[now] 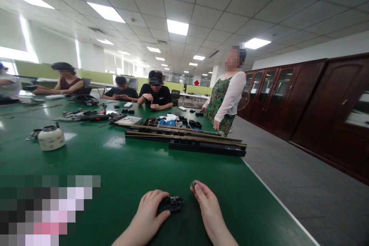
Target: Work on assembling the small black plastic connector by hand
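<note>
Head view: on the green table (115, 173), the black part (172, 204) sits right in front of me, and everything else I place from it. My left hand (150, 209) is at its left end, half curled, thumb on the near side and fingers on the far side, so I have hold of it between them. Just to the right of the black part and apart from it, my right hand (208, 203) is nearly closed, thumb and fingertips pinching a small dark piece (193, 185); I cannot tell what that piece is. Beyond the black part lie long black rails (207, 148), with thin brass-coloured rods (187, 137) running along the top of them. Farther beyond it, past the rails, is a pile with blue items (167, 123). Well off to its left and farther away stands a pale jar (52, 138). Across the table from the black part, a person in a black shirt (157, 94) sits working; beyond it and to the right, a person in a white cover-up (220, 96) stands by the table's edge.
</note>
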Available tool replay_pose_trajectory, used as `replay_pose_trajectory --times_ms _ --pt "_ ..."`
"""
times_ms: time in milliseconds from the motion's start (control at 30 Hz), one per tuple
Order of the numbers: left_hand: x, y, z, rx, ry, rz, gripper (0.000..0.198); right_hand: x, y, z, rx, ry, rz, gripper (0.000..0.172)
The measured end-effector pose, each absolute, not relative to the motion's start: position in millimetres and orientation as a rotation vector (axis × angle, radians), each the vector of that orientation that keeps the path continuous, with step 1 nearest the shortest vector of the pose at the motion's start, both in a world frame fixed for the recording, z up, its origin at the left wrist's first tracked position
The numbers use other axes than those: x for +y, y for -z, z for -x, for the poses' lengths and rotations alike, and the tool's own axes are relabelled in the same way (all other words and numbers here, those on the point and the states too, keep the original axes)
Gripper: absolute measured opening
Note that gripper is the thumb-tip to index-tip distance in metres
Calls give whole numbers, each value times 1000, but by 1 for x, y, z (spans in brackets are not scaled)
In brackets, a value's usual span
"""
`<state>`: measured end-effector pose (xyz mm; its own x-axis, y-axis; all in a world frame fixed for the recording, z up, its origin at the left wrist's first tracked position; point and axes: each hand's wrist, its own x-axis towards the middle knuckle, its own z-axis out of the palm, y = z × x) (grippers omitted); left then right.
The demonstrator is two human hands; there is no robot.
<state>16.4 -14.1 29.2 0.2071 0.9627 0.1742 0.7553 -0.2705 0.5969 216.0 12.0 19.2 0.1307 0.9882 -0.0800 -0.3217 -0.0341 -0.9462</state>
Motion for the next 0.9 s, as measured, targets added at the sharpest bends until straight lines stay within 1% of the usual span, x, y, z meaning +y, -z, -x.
replay_pose_trajectory --times_ms 233,367,600,733,900 --pt "-13 -28 -16 1607 -735 -2089 38 7 -29 -210 -875 -1224 1087 50" --pt "-12 -30 -17 1605 -732 -2096 36 3 -32 -204 -1122 -1144 1110 43" --pt "-12 -30 -17 1583 -741 -2107 34 -6 -31 -198 -1618 -784 1211 22" --pt "-11 -25 -16 1572 -773 -2107 34 -10 -35 -196 -1858 -675 1266 19" --pt "-12 -25 -16 1575 -784 -2110 32 -12 -39 -195 -2070 -595 1382 21"
